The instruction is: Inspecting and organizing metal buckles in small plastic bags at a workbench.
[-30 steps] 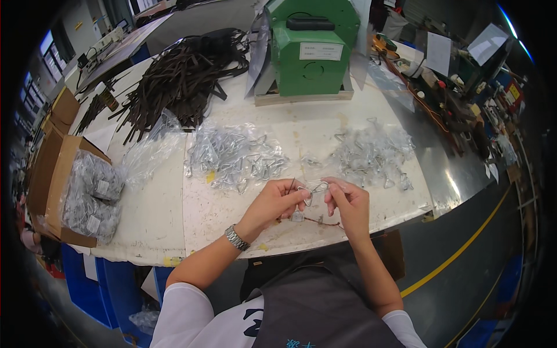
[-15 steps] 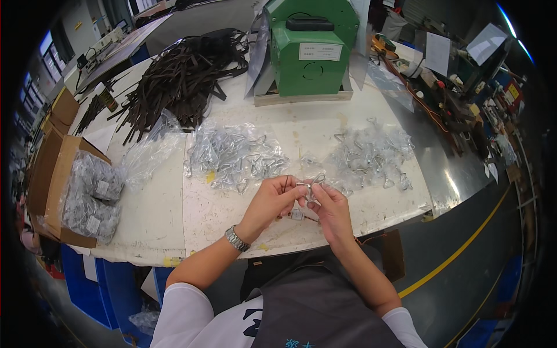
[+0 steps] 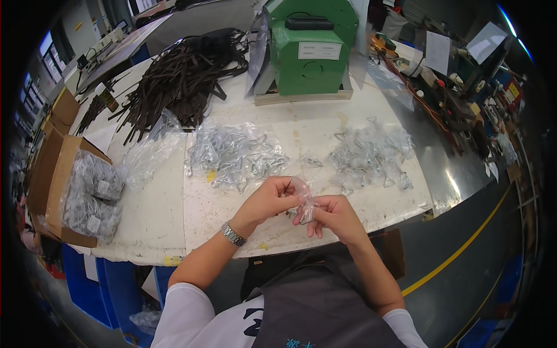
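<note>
Both my hands meet just above the near edge of the white worktable (image 3: 174, 197). My left hand (image 3: 268, 200) and my right hand (image 3: 332, 216) together pinch a small clear plastic bag (image 3: 305, 200) that hangs between the fingertips. What lies inside the bag is too small to make out. A metal watch sits on my left wrist. Beyond my hands lie two heaps of small bagged metal triangle rings, one at the left (image 3: 235, 155) and one at the right (image 3: 371, 153).
A green machine (image 3: 310, 49) stands at the back of the table. A pile of dark straps (image 3: 180, 75) lies at the back left. An open cardboard box (image 3: 55, 191) with filled bags sits at the left. A cluttered bench (image 3: 464, 81) runs along the right.
My right hand has moved left toward my left hand, and the two now hold the small bag closer together and slightly nearer the table edge.
</note>
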### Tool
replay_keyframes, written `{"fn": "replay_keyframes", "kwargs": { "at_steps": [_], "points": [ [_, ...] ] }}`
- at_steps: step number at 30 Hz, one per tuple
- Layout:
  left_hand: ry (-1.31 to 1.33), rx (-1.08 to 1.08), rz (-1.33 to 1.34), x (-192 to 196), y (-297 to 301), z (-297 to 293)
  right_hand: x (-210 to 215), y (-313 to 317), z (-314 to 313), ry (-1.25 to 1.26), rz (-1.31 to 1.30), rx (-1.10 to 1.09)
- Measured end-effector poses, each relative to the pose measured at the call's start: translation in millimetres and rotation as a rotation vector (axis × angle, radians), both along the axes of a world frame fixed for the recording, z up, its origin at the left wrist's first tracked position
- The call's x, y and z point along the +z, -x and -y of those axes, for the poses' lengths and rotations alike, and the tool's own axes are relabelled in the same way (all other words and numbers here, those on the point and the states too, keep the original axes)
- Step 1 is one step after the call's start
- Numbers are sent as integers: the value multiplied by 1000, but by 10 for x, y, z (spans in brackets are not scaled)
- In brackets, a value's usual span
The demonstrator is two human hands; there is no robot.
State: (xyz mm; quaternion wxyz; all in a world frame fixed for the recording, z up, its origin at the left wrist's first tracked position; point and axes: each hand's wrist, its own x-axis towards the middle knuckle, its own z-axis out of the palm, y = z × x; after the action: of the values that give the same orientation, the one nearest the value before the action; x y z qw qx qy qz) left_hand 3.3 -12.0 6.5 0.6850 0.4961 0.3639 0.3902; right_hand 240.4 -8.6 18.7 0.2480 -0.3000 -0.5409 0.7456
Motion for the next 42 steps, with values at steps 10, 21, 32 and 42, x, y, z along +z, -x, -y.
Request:
{"fn": "replay_keyframes", "kwargs": {
  "at_steps": [10,21,32,42],
  "points": [
    [-228,-13,47,-26,-57,17,-376,-19,13,843,-490,109],
    [-313,77,-302,9,53,-55,-149,-194,58,54,-20,-381],
    [95,-287,4,74,-77,42,-110,118,205,-654,406,-548],
    [-408,222,-285,-238,-258,86,-75,260,264,-781,507,-540]
  ]
}}
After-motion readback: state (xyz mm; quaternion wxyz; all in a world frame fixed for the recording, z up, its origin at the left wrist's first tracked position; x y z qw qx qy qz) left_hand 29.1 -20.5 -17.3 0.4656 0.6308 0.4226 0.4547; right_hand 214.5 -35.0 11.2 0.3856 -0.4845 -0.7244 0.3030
